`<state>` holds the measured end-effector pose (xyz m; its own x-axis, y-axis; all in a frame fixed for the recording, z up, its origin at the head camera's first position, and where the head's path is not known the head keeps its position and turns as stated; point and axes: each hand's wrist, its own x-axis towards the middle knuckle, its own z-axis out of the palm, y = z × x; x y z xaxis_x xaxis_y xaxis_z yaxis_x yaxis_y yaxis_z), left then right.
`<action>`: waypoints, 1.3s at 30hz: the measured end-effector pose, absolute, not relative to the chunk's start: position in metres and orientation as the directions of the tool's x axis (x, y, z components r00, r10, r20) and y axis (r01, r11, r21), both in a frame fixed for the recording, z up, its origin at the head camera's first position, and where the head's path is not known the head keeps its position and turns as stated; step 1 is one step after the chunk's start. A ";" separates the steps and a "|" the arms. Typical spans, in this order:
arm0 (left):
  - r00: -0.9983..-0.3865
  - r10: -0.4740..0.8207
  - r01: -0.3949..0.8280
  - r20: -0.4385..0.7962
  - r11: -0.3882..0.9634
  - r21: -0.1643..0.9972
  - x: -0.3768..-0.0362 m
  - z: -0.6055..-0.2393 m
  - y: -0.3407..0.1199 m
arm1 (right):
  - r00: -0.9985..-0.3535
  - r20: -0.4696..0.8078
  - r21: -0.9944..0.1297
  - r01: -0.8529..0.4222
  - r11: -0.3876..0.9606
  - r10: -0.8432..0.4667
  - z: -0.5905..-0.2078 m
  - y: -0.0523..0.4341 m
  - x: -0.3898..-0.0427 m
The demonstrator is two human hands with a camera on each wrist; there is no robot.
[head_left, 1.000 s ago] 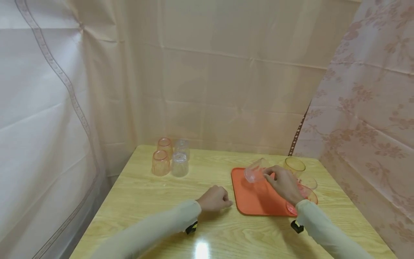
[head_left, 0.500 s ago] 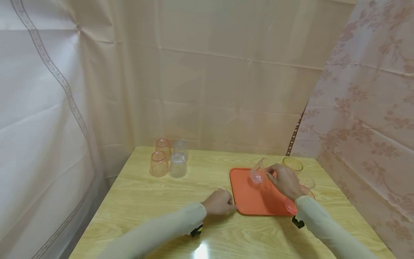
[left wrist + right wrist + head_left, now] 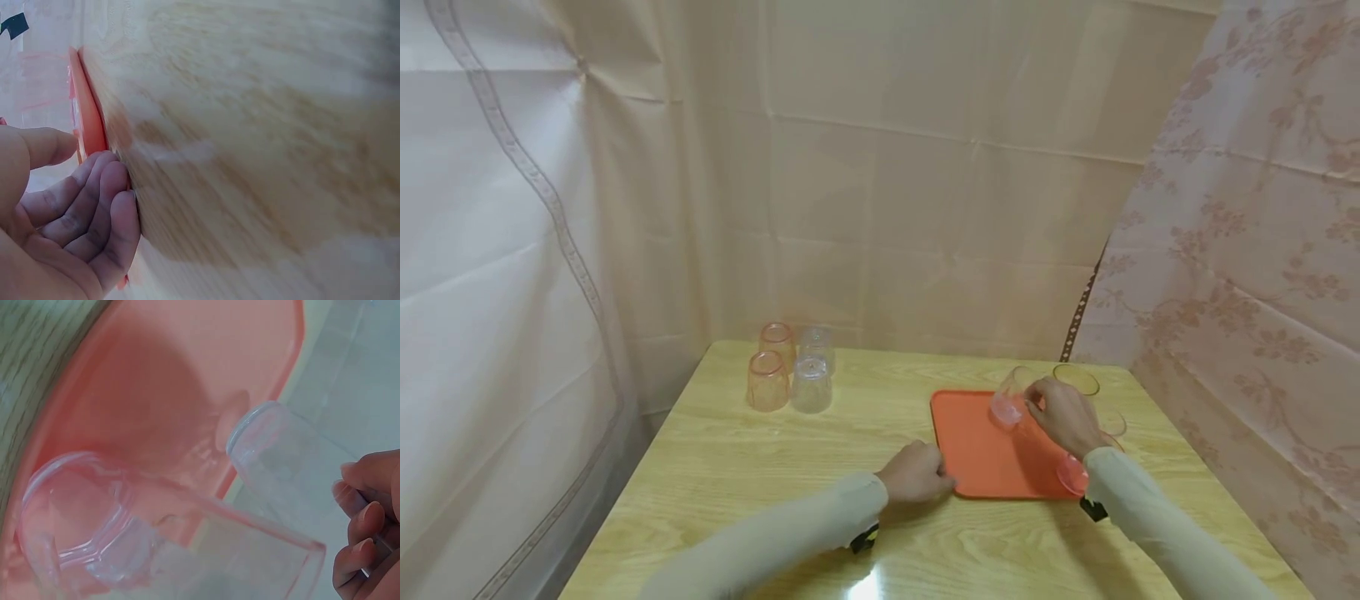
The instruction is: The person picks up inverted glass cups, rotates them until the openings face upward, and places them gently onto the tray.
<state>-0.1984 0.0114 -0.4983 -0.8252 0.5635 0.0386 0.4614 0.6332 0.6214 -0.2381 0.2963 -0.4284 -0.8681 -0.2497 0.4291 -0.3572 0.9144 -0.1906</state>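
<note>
My right hand (image 3: 1064, 415) pinches a clear cup (image 3: 1009, 407) near its rim, base down and close over the orange tray (image 3: 981, 454). In the right wrist view that clear cup (image 3: 269, 447) overlaps the tray's edge, beside a pink-tinted cup (image 3: 81, 519). The same pink cup (image 3: 1072, 475) stands on the tray near my right wrist. At the tray's near left corner is my left hand (image 3: 916, 472). The left wrist view has its thumb above the tray's edge (image 3: 92, 125) and its curled fingers right against it.
Behind my right hand show the rims of a yellow cup (image 3: 1077, 380) and another clear cup (image 3: 1114, 423). Several upside-down cups, pinkish (image 3: 768, 383) and clear (image 3: 812, 386), stand at the back left of the wooden table (image 3: 775, 458). Curtains surround it.
The clear cup has moved right over the tray and tilted more upright in my right hand. My left hand has slid right and reached the tray's corner.
</note>
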 end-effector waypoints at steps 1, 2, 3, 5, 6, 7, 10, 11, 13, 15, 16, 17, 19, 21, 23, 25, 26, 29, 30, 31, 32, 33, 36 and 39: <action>-0.828 0.560 0.457 0.038 0.635 0.623 -0.198 -0.498 0.012 | -0.870 0.426 -0.187 -0.352 0.917 -0.247 -0.428 0.296 -0.239; -0.831 0.556 0.451 0.035 0.635 0.627 -0.198 -0.498 0.012 | -0.871 0.424 -0.183 -0.350 0.919 -0.248 -0.428 0.297 -0.240; -0.833 0.552 0.443 0.030 0.634 0.633 -0.198 -0.497 0.012 | -0.873 0.421 -0.180 -0.347 0.920 -0.247 -0.428 0.297 -0.241; -0.838 0.546 0.433 0.023 0.637 0.638 -0.198 -0.497 0.013 | -0.874 0.416 -0.176 -0.347 0.921 -0.250 -0.428 0.298 -0.243; -0.841 0.541 0.427 0.021 0.639 0.640 -0.198 -0.497 0.013 | -0.873 0.417 -0.171 -0.346 0.923 -0.251 -0.429 0.299 -0.244; -0.842 0.538 0.426 0.020 0.642 0.637 -0.198 -0.497 0.013 | -0.873 0.417 -0.165 -0.345 0.924 -0.252 -0.429 0.300 -0.245; -0.847 0.532 0.425 0.023 0.650 0.630 -0.199 -0.497 0.015 | -0.869 0.422 -0.150 -0.349 0.925 -0.259 -0.431 0.304 -0.248; -0.848 0.530 0.425 0.025 0.652 0.628 -0.199 -0.497 0.016 | -0.866 0.427 -0.144 -0.350 0.926 -0.261 -0.432 0.306 -0.249; -0.851 0.524 0.424 0.026 0.658 0.622 -0.199 -0.497 0.017 | -0.864 0.430 -0.137 -0.351 0.926 -0.263 -0.432 0.308 -0.251; -0.855 0.518 0.422 0.027 0.665 0.617 -0.199 -0.497 0.018 | -0.862 0.432 -0.135 -0.352 0.926 -0.265 -0.433 0.309 -0.253; -0.857 0.515 0.418 0.024 0.668 0.615 -0.199 -0.496 0.018 | -0.861 0.433 -0.133 -0.354 0.926 -0.267 -0.433 0.310 -0.254; -0.859 0.512 0.416 0.022 0.671 0.614 -0.199 -0.496 0.018 | -0.861 0.431 -0.133 -0.357 0.924 -0.271 -0.433 0.310 -0.255; -0.861 0.508 0.411 0.018 0.676 0.612 -0.199 -0.496 0.018 | -0.862 0.426 -0.129 -0.357 0.925 -0.274 -0.434 0.311 -0.257; -0.863 0.506 0.409 0.015 0.679 0.610 -0.199 -0.496 0.018 | -0.864 0.419 -0.124 -0.359 0.925 -0.279 -0.433 0.311 -0.258; -0.862 0.506 0.409 0.012 0.682 0.606 -0.199 -0.496 0.018 | -0.865 0.411 -0.117 -0.362 0.925 -0.287 -0.433 0.311 -0.260; -0.862 0.506 0.414 0.016 0.686 0.599 -0.199 -0.495 0.018 | -0.867 0.404 -0.107 -0.362 0.926 -0.292 -0.432 0.311 -0.261; -0.862 0.507 0.417 0.022 0.684 0.598 -0.199 -0.495 0.018 | -0.867 0.402 -0.101 -0.361 0.927 -0.294 -0.431 0.312 -0.262; -0.861 0.508 0.426 0.031 0.686 0.590 -0.200 -0.496 0.018 | -0.871 0.396 -0.093 -0.354 0.931 -0.291 -0.431 0.311 -0.263; -0.861 0.507 0.428 0.034 0.688 0.586 -0.200 -0.496 0.018 | -0.873 0.393 -0.094 -0.349 0.932 -0.287 -0.431 0.311 -0.264; -0.861 0.508 0.429 0.035 0.687 0.586 -0.200 -0.496 0.018 | -0.875 0.391 -0.096 -0.347 0.933 -0.285 -0.431 0.311 -0.264; -0.860 0.510 0.430 0.035 0.686 0.587 -0.200 -0.496 0.018 | -0.877 0.389 -0.098 -0.343 0.934 -0.281 -0.431 0.311 -0.264; -0.859 0.510 0.430 0.032 0.687 0.585 -0.200 -0.496 0.018 | -0.880 0.386 -0.100 -0.339 0.936 -0.277 -0.431 0.311 -0.265; -0.858 0.513 0.426 0.021 0.689 0.587 -0.199 -0.496 0.018 | -0.884 0.379 -0.097 -0.331 0.938 -0.273 -0.431 0.310 -0.265; -0.860 0.510 0.422 0.016 0.694 0.583 -0.199 -0.496 0.018 | -0.887 0.374 -0.097 -0.329 0.939 -0.272 -0.430 0.310 -0.266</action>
